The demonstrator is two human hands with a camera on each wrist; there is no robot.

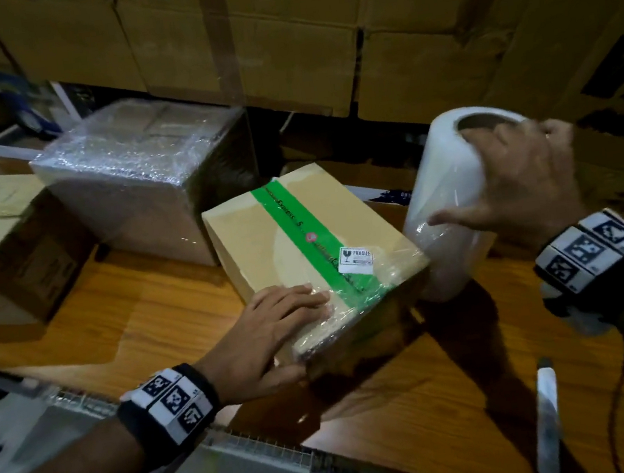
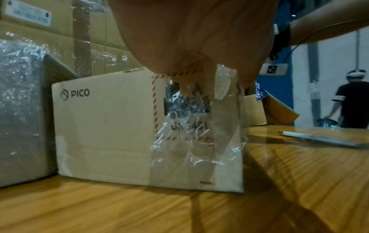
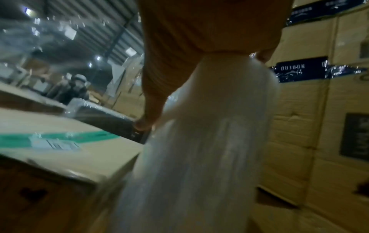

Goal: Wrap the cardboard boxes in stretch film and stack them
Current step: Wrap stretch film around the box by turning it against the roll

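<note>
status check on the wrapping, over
Left hand flat, pressing film onto the green-taped cardboard box. Right hand grips the white stretch film roll beside the box. Nothing blocking; white marker lies clear on the wooden table.

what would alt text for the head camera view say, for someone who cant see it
A left hand presses stretch film flat on a green-taped cardboard box on a wooden table, while the right hand grips a roll of stretch film beside the box. A film-wrapped box sits behind, with stacked cartons beyond.
</note>
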